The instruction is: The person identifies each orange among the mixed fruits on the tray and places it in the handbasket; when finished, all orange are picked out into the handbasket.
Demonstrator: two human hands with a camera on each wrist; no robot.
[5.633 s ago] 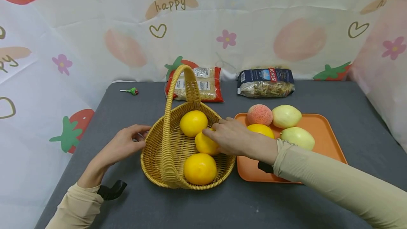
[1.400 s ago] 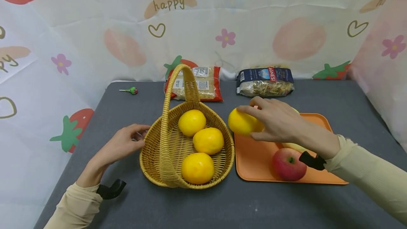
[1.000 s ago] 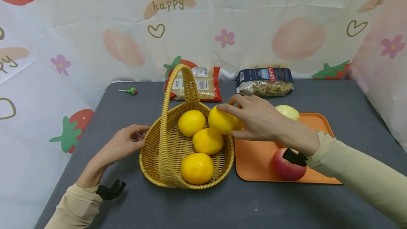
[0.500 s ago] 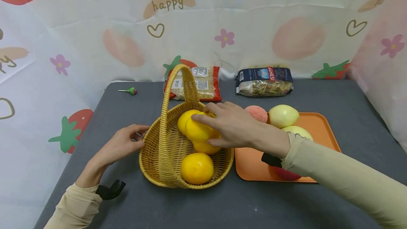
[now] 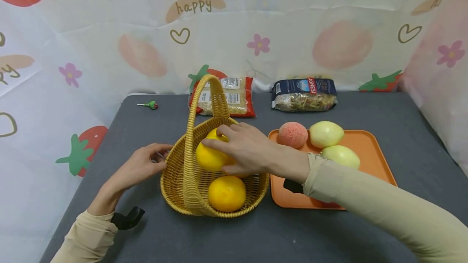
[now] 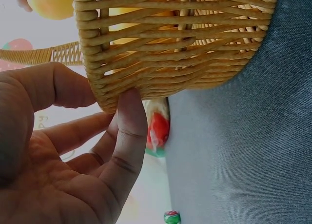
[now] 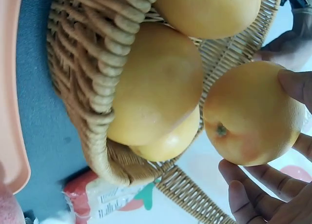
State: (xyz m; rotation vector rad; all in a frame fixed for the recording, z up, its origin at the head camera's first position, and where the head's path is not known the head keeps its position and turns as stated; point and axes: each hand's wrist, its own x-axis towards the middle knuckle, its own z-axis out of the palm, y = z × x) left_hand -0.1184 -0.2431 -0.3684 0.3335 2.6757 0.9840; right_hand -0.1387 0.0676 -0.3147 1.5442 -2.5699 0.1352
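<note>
My right hand [image 5: 248,145] grips a yellow citrus fruit [image 7: 251,114] with thumb and fingers, holding it over the middle of the wicker basket [image 5: 179,190], beside the arched handle. Inside lie other yellow fruits: one at the front [image 5: 226,193] shows whole, one behind the held fruit is partly covered, and one under my hand is mostly hidden. My left hand [image 5: 140,167] stays at the basket's left rim; the left wrist view shows the rim between its thumb and a finger [image 6: 130,121].
Right of the basket lies an orange tray [image 5: 369,165] with a rough pink fruit [image 5: 292,134] and two pale green fruits [image 5: 326,134]. My right forearm crosses it. Behind are a red-edged bag [image 5: 234,96], an AGNESI pasta bag [image 5: 304,94] and a lollipop [image 5: 149,104].
The right hand has carried the yellow fruit leftward from above the tray into the space over the basket. Earlier it was at another fruit in the basket. The left hand and basket have stayed put.
</note>
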